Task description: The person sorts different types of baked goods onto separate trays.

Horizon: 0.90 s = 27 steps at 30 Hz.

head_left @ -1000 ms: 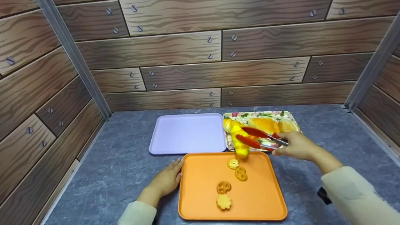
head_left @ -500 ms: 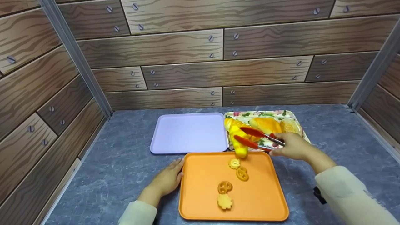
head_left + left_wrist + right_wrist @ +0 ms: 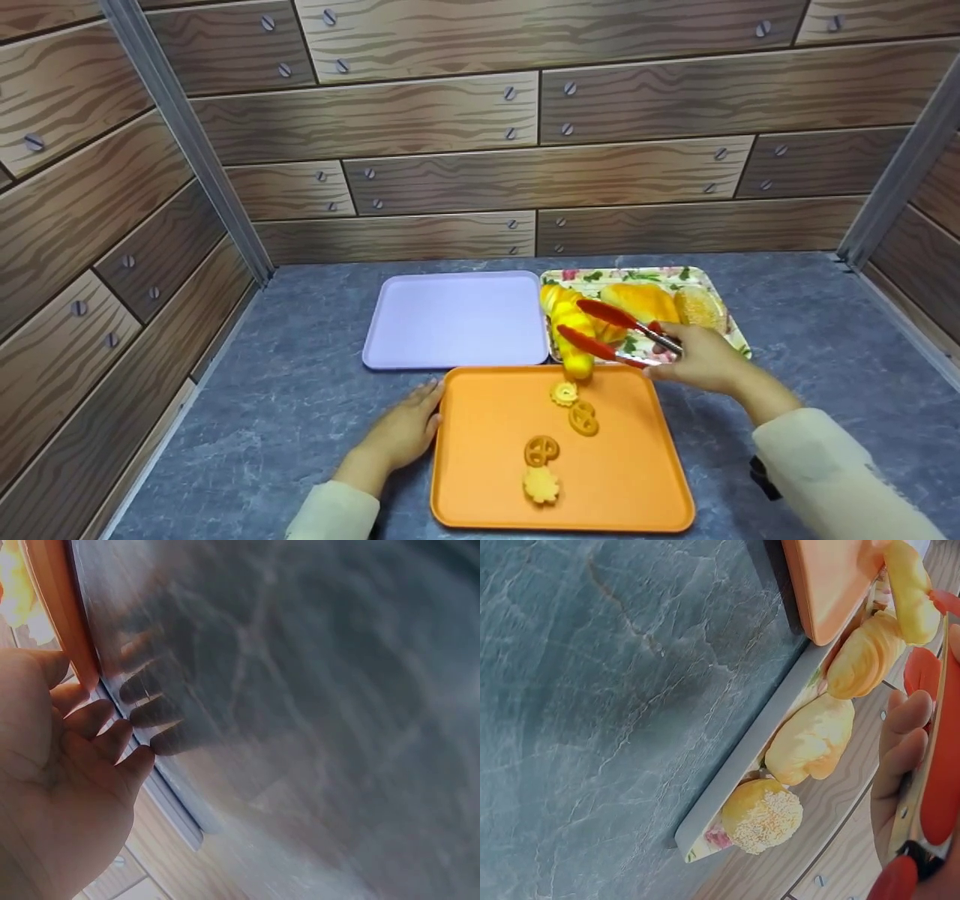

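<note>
My right hand (image 3: 705, 358) grips red-tipped metal tongs (image 3: 611, 349) at the front of the floral tray (image 3: 574, 275). The tongs' two arms are spread apart over a yellow croissant-shaped bread (image 3: 574, 341). Its near end reaches over the back rim of the orange tray (image 3: 615, 465). Whether the tips touch the bread I cannot tell. In the right wrist view, the bread (image 3: 913, 592) appears beside a red tip. My left hand (image 3: 401, 427) rests at the orange tray's left edge, its fingers fairly straight. Two pretzel shapes (image 3: 541, 451) and two yellow cookie shapes (image 3: 541, 486) lie on that tray.
A lilac tray (image 3: 457, 321) stands behind the orange tray, left of the floral one. On the floral tray lie an oblong bun (image 3: 641, 301), a seeded bun (image 3: 700, 309) and another bread roll (image 3: 866, 656). Wood-patterned walls (image 3: 450, 180) enclose the grey tabletop (image 3: 285, 390).
The tips of the tongs have spread a little farther apart around the yellow croissant-shaped bread. My left hand stays at the orange tray's edge. The head view has shifted slightly.
</note>
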Each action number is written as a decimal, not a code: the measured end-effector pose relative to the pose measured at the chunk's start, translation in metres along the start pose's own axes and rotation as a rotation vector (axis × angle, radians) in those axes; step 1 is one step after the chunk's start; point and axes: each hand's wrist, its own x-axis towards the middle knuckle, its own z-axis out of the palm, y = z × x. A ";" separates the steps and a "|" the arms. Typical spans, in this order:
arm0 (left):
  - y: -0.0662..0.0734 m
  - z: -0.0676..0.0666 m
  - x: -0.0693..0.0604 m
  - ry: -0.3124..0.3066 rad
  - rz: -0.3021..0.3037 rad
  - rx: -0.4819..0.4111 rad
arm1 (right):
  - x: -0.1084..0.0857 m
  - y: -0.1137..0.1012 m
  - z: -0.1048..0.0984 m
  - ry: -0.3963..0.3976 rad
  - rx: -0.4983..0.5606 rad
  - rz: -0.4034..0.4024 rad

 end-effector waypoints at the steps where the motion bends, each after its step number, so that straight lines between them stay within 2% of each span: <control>1: 0.000 0.000 0.000 -0.001 -0.002 -0.001 | 0.000 0.000 0.001 0.002 -0.005 0.002; 10: 0.000 0.002 -0.001 -0.003 -0.004 -0.003 | -0.005 -0.003 0.009 0.002 0.024 0.002; 19: -0.001 0.000 0.000 -0.006 0.005 0.002 | -0.014 -0.004 0.016 -0.021 -0.008 0.008; 23: -0.001 0.000 0.000 -0.002 0.008 0.000 | -0.018 -0.007 0.017 -0.003 -0.024 0.004; 27: -0.001 0.000 0.000 -0.004 0.019 -0.008 | -0.024 -0.017 0.017 0.011 -0.053 0.042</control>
